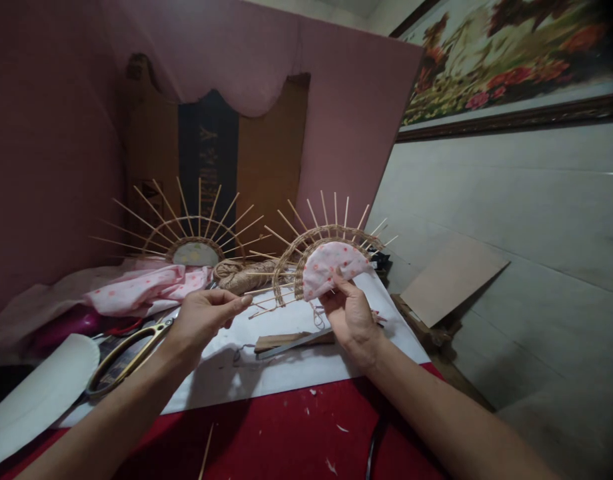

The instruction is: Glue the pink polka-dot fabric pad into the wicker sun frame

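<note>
My right hand grips a half-round woven fan frame by its centre, a half disc covered in pink dotted cloth. Thin wooden sticks radiate from that centre, and a twisted cord band runs in an arc between them. My left hand pinches with thumb and forefinger at the lower left of the frame, around the tip of a thin stick. Behind, a similar half-round frame with spread sticks stands by the cardboard.
Gold-handled scissors and a white paper plate lie at left. Behind them are crumpled pink cloth and a twine bundle. Wood strips rest on white paper over a red tablecloth.
</note>
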### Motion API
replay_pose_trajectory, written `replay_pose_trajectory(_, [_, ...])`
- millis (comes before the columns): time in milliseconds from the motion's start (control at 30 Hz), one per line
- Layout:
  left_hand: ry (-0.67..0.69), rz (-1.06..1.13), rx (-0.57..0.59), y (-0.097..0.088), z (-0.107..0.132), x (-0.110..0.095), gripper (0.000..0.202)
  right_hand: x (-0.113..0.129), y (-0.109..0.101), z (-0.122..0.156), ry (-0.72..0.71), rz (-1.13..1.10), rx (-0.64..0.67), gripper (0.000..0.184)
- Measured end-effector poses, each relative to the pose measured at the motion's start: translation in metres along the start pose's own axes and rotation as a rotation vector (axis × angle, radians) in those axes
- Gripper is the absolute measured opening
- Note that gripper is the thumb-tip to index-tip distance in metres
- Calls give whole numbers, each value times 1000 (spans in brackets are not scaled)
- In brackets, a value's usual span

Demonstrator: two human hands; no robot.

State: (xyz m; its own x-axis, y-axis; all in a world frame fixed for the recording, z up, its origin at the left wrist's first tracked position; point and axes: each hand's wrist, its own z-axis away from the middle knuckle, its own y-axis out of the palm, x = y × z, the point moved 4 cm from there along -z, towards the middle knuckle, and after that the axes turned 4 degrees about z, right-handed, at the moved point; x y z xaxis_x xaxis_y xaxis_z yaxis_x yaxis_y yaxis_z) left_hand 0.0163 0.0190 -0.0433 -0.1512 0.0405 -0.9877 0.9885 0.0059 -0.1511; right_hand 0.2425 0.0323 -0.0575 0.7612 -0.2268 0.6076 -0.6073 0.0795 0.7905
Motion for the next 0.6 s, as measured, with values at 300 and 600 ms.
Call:
replay_pose_trajectory(300, [340, -458, -73, -1, 11, -20, 26, 6, 5, 3, -57, 63, -7, 18])
replay_pose_trajectory(600, [379, -434, -31, 3, 13, -22, 26, 2, 13, 13, -104, 168, 103, 19])
